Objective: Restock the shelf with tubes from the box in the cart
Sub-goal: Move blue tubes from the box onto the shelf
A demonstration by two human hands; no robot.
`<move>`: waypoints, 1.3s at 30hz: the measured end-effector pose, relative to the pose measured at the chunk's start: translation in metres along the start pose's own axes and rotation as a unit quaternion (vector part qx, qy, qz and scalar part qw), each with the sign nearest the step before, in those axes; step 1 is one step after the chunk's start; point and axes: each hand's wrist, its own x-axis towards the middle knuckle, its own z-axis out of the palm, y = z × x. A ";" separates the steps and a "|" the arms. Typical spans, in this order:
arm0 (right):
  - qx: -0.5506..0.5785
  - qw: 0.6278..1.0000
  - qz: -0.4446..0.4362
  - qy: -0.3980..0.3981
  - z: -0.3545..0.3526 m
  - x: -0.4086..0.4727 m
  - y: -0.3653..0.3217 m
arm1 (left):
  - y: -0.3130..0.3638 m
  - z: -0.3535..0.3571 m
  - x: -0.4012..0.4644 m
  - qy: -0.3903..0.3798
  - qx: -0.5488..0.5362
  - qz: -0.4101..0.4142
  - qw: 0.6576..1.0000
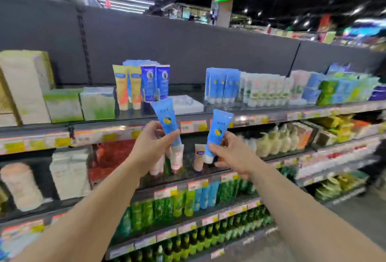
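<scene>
My left hand (pixel 153 144) grips a light blue tube (pixel 166 118) near its white cap, crimped end up. My right hand (pixel 231 154) pinches a second light blue tube (pixel 219 131) the same way. Both tubes are raised in front of the top shelf (pixel 225 109), just below its edge. A row of matching blue tubes (pixel 222 85) stands on that shelf to the right. Between that row and some dark blue tubes (pixel 154 82) the shelf has a gap with a flat white pack (pixel 187 104). The cart and box are out of view.
Yellow tubes (pixel 127 86) and green boxes (pixel 81 102) stand left on the top shelf; white tubes (pixel 265 89) stand right of the blue row. Lower shelves hold small cream tubes (pixel 177 158), pump bottles (pixel 275 139) and green bottles (pixel 188 201). Price tags line every shelf edge.
</scene>
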 end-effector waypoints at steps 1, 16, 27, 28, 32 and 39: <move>-0.018 1.000 -0.001 0.012 -0.009 0.007 0.004 | 0.003 0.007 0.011 0.004 0.002 0.007 1.000; -0.021 0.971 -0.056 0.230 -0.158 0.141 0.026 | 0.029 0.154 0.202 -0.011 0.122 0.093 0.988; -0.054 0.977 -0.111 0.172 -0.209 0.204 0.039 | 0.023 0.241 0.258 0.059 0.173 0.086 0.979; -0.058 0.978 -0.117 0.162 -0.214 0.207 0.040 | 0.022 0.247 0.260 0.070 0.183 0.084 0.977; -0.078 0.981 -0.137 0.114 -0.234 0.216 0.039 | 0.018 0.270 0.266 0.097 0.229 0.086 0.965; -0.086 0.980 -0.172 0.057 -0.251 0.220 0.047 | 0.014 0.292 0.259 0.119 0.270 0.079 0.952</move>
